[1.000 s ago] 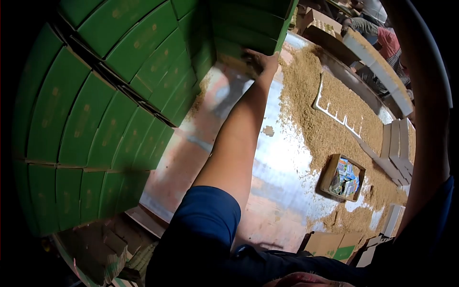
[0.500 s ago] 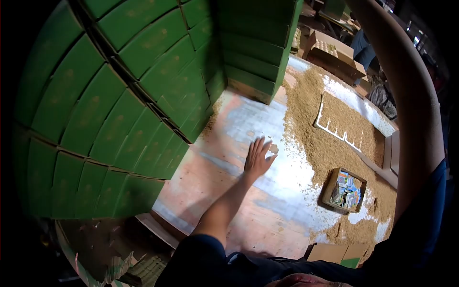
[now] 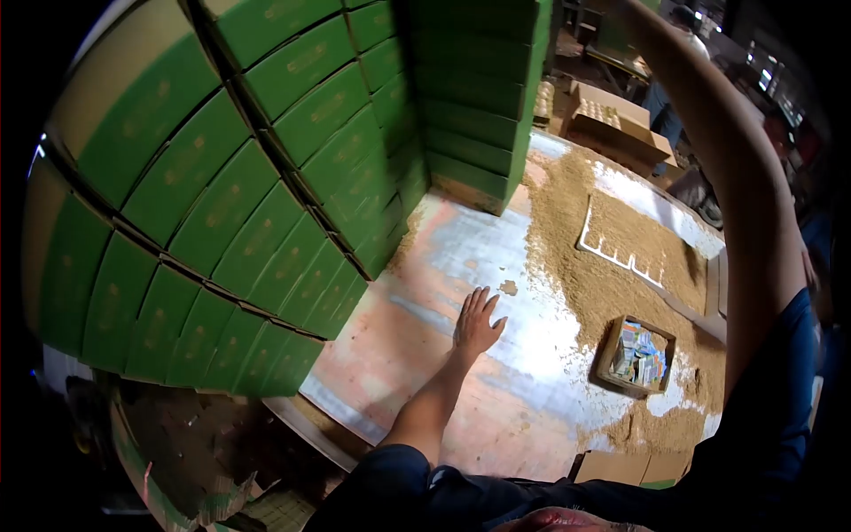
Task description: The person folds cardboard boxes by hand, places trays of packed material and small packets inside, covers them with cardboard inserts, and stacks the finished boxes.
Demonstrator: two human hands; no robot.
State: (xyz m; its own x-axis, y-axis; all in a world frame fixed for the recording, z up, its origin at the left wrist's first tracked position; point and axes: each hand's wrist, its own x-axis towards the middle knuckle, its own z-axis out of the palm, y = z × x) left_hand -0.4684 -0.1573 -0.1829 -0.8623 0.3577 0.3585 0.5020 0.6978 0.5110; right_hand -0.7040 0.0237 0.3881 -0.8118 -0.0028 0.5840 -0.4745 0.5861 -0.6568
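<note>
My left hand (image 3: 480, 326) lies palm down with spread fingers on the pale, pink-stained table (image 3: 425, 346), holding nothing. Just past its fingertips is a small brown patch (image 3: 508, 287). Stacks of green boxes (image 3: 239, 213) rise on the left, and another green stack (image 3: 470, 115) stands at the table's far end. My right arm reaches up along the right side, its hand beyond the top edge of the view. An open carton (image 3: 609, 359) of small colourful packets sits to the right of my left hand.
Brown granular material (image 3: 567, 239) covers the table's right part, around a white slotted frame (image 3: 612, 257). Beyond is an open cardboard box (image 3: 618, 124) with round pale items. A person (image 3: 667, 97) stands behind it. Cardboard flaps (image 3: 612, 467) lie at the near edge.
My left hand has come back from the far green stack to the table, spreading its fingers. The view has shifted, and the person holding a long pale board is out of sight.
</note>
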